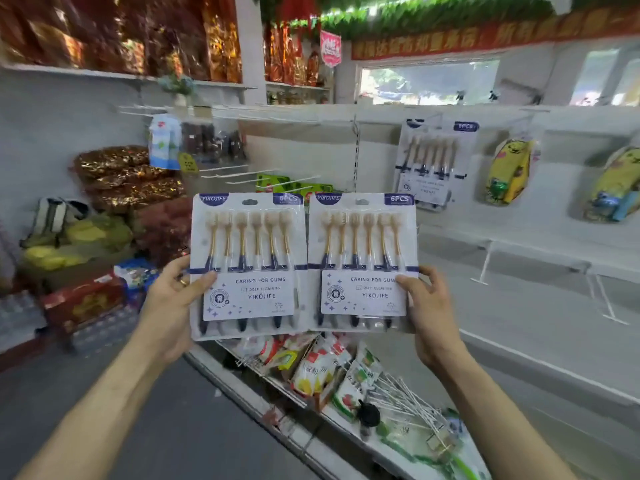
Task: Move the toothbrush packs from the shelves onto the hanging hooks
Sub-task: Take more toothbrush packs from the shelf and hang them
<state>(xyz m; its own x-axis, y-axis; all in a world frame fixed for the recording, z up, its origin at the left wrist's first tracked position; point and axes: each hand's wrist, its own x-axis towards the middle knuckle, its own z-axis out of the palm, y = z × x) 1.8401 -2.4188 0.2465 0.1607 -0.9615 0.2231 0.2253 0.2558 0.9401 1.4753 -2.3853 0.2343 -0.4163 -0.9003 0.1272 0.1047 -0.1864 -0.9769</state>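
Two white toothbrush packs are held up side by side in front of me, each with gold-and-navy brushes behind clear plastic. My left hand (173, 299) grips the left pack (247, 265) at its lower left edge, thumb across the front. My right hand (429, 306) grips the right pack (362, 261) at its lower right edge the same way. Further toothbrush packs (433, 164) hang on a hook on the white back panel at the upper right. Bare white hooks (270, 176) stick out from the panel behind the left pack.
Yellow cartoon items (509, 171) hang to the right of the hung packs, above white shelves (519, 244). The low shelf (346, 424) below my hands holds snack packets (318, 365) and a pile of loose white hooks (405, 396). Bags, boxes and a backpack are stacked at the left.
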